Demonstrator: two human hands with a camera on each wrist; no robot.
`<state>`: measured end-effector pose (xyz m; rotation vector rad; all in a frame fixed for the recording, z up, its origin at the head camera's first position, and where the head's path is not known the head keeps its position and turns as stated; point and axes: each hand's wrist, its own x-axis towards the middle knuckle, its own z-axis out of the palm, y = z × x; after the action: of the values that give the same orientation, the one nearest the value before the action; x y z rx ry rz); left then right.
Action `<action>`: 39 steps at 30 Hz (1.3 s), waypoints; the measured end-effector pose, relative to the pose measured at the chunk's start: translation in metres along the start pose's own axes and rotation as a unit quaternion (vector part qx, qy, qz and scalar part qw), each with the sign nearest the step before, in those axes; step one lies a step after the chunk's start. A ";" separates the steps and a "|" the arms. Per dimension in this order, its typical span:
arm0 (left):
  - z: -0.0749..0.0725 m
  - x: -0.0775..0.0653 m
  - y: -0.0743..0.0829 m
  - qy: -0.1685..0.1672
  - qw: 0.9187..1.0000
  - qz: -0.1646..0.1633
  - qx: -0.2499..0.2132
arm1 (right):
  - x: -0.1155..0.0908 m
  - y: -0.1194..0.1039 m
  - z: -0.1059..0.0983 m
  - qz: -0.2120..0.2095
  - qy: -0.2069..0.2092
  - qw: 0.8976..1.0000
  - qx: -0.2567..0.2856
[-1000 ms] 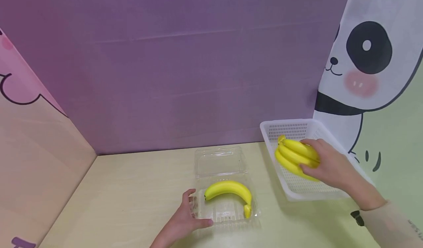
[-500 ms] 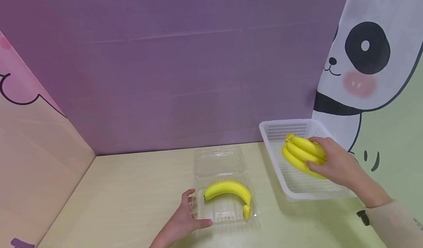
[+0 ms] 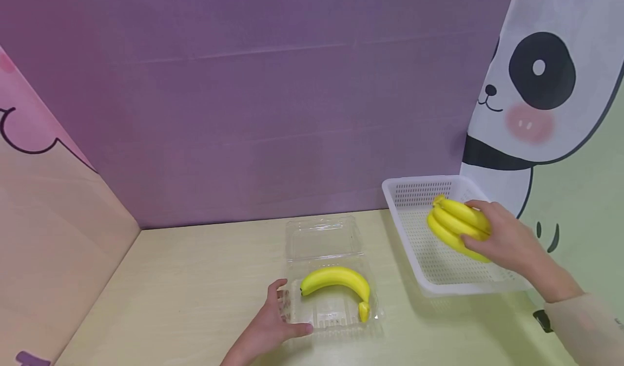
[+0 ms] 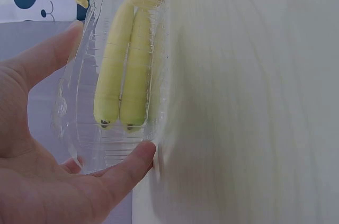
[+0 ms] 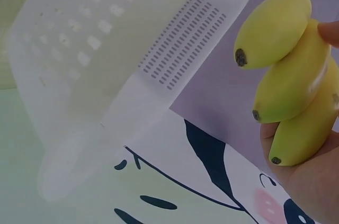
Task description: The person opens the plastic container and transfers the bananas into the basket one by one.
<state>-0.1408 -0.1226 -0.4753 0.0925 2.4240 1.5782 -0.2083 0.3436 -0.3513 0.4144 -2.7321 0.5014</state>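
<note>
My right hand (image 3: 509, 241) grips a bunch of three yellow bananas (image 3: 453, 228), held over the white plastic basket (image 3: 419, 260). In the right wrist view the dark tips of the bunch (image 5: 288, 86) point away from the palm. On the table my left hand (image 3: 268, 325) holds the near left corner of a clear plastic clamshell box (image 3: 324, 239), thumb at the front wall and fingers round the side. The box's lid lies folded back. Inside, one curved banana (image 3: 338, 276) shows from above; the left wrist view shows two yellow lengths (image 4: 127, 65) through the clear wall.
The basket stands at the back right, close to a side wall with a panda print (image 3: 531, 117). A purple backdrop (image 3: 292, 111) closes off the rear of the pale wooden table (image 3: 195, 285). At left is a peach and pink side wall (image 3: 58, 236).
My right hand has moved to the right with the bunch of bananas, further across the basket. My left hand, the box and the banana in it stay put.
</note>
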 end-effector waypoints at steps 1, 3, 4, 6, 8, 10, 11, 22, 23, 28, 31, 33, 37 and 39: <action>0.000 0.000 0.000 0.000 1.000 0.000 0.000 | 0.000 0.001 0.000 0.002 -0.001 1.000 -0.001; 0.000 0.000 0.000 0.001 1.000 0.001 0.000 | 0.000 0.003 0.001 0.005 0.000 1.000 -0.001; 0.000 0.000 0.000 0.001 1.000 0.001 -0.001 | 0.000 0.004 0.001 0.007 -0.002 1.000 -0.001; 0.000 0.000 0.000 0.002 1.000 0.001 0.000 | 0.000 0.007 0.001 0.010 -0.001 1.000 -0.002; 0.000 0.000 -0.001 0.003 1.000 0.001 0.001 | 0.000 0.009 0.002 0.013 -0.001 1.000 -0.003; 0.000 0.001 -0.001 0.004 1.000 -0.001 0.004 | 0.000 0.011 0.003 0.019 -0.004 1.000 -0.005; 0.000 0.001 -0.001 0.004 1.000 -0.001 0.006 | 0.000 0.013 0.003 0.022 -0.005 1.000 -0.005; 0.000 0.000 -0.001 0.006 1.000 -0.001 0.011 | 0.000 0.024 0.008 0.052 -0.037 0.998 -0.007; 0.000 0.000 -0.001 0.007 1.000 -0.002 0.011 | 0.000 0.024 0.009 0.054 -0.040 0.998 -0.006; 0.000 0.001 -0.002 0.007 1.000 -0.001 0.010 | -0.001 0.029 0.011 0.061 -0.051 0.997 -0.006; -0.001 0.000 -0.002 0.004 1.000 0.001 0.006 | -0.002 0.032 0.014 0.064 -0.056 0.996 -0.008; -0.001 0.000 -0.002 0.004 1.000 0.001 0.004 | -0.002 0.035 0.016 0.068 -0.061 0.996 -0.010; -0.001 0.000 -0.002 0.002 1.000 0.001 0.002 | -0.003 0.038 0.018 0.076 -0.074 0.994 -0.010; 0.000 0.000 -0.002 0.001 1.000 0.001 0.000 | -0.003 0.038 0.019 0.076 -0.078 0.994 -0.010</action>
<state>-0.1409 -0.1238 -0.4770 0.0936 2.4258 1.5813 -0.2239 0.3712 -0.3804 0.2510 -2.9322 0.4995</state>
